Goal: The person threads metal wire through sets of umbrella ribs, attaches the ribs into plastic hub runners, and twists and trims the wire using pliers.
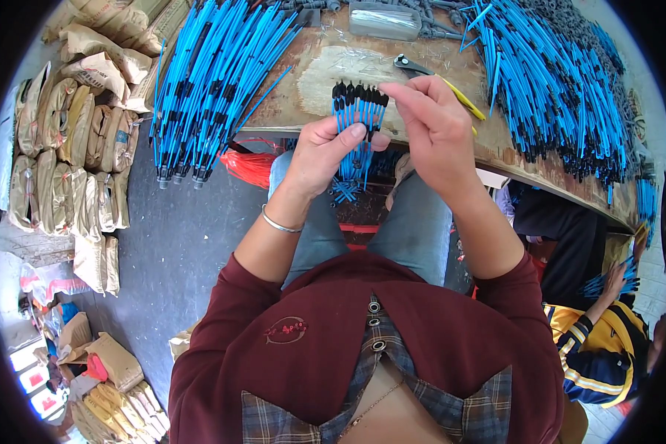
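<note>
My left hand [324, 152] is wrapped round a bundle of thin blue plastic sticks with black ends [360, 92], held upright above my lap, thumb across the front. The black ends point away from me, fanned in a row. Beside the bundle's right edge, my right hand [438, 122] is closed, thumb and forefinger together at the outermost black end. Whatever lies between those fingertips is too small or hidden to make out. Just beyond my right hand, pliers with yellow handles [459, 96] lie on the worn wooden table [337, 70].
Large piles of similar blue sticks cover the table's left [214, 81] and right [547, 89]. A clear plastic box [385, 21] stands at the back among grey parts. Brown sacks [74, 163] are stacked along the left. Another person [599, 340] handles blue sticks at the right.
</note>
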The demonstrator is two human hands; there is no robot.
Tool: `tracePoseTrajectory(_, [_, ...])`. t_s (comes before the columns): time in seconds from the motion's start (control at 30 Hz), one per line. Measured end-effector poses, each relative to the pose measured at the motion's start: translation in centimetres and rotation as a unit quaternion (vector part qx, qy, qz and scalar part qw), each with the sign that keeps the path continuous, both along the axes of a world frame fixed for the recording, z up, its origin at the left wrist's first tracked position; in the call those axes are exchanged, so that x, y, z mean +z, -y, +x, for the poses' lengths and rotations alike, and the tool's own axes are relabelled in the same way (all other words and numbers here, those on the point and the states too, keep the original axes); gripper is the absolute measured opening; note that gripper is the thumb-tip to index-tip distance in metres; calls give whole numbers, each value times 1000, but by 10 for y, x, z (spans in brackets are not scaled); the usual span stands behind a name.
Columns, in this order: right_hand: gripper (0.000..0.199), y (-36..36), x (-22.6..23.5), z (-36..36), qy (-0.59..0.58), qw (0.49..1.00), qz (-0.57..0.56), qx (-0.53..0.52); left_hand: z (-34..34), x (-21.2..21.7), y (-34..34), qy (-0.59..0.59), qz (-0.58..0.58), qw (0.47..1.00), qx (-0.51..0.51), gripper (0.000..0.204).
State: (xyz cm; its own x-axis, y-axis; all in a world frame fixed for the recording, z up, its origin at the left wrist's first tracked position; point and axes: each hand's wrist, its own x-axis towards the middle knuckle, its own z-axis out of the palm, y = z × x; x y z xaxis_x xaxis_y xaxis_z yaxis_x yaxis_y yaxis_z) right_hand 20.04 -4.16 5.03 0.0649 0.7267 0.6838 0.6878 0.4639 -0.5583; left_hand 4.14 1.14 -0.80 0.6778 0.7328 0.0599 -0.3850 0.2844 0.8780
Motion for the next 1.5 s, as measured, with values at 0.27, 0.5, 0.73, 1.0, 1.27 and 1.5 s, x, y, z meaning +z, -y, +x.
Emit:
tracePoseTrajectory(0.27, [32, -4, 16, 11, 94, 994, -1, 46, -3, -2, -3, -6, -7, 1000, -9, 25])
tracePoseTrajectory(0.5, [29, -9, 20, 12, 126, 990, 39, 57, -4, -2, -3, -14, -5, 1000, -23, 25])
tracePoseTrajectory(0.73, [34, -10, 25, 17, 148, 984, 23, 93, -6, 0, -6, -18, 0, 999, -36, 26])
tracePoseTrajectory(1.0, [29, -12, 33, 17, 213, 971, 58, 93, -7, 3, -6, -31, 11, 998, -48, 25])
tracePoseTrajectory(1.27, [26, -13, 37, 15, 232, 964, 48, 116, -8, 9, -5, -40, -21, 998, -50, 20])
tracePoseTrajectory(1.5, [36, -13, 34, 5, 100, 984, -8, 147, -2, 11, -5, -87, 98, 991, -15, 18])
